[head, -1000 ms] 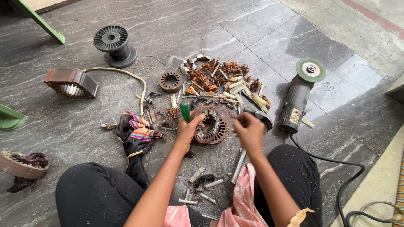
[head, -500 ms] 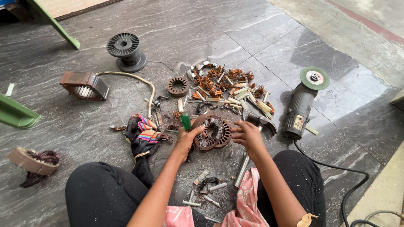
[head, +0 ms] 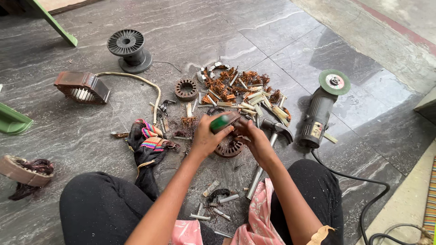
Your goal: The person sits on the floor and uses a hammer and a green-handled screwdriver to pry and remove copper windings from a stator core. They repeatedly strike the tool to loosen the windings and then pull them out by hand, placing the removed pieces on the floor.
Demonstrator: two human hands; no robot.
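Note:
A round motor stator (head: pixel 225 149) with copper windings lies on the stone floor between my knees. My left hand (head: pixel 205 137) grips a green-handled tool (head: pixel 220 122) held just above the stator. My right hand (head: pixel 255 139) meets the tool's front end, its fingers curled on the stator's upper edge. Both hands cover most of the stator. A hammer (head: pixel 274 130) lies to the right of my right hand, its handle running back toward my knee.
An angle grinder (head: pixel 319 111) with its cable lies at right. Copper and metal scraps (head: pixel 238 90), a small stator ring (head: pixel 186 89), a black spool (head: pixel 129 48), a brown vented housing (head: pixel 82 86) and a striped cloth (head: pixel 148 143) surround me.
My hands have come together over the stator, and the green tool now lies across it in my left fist. The camera has shifted, so everything sits lower in view.

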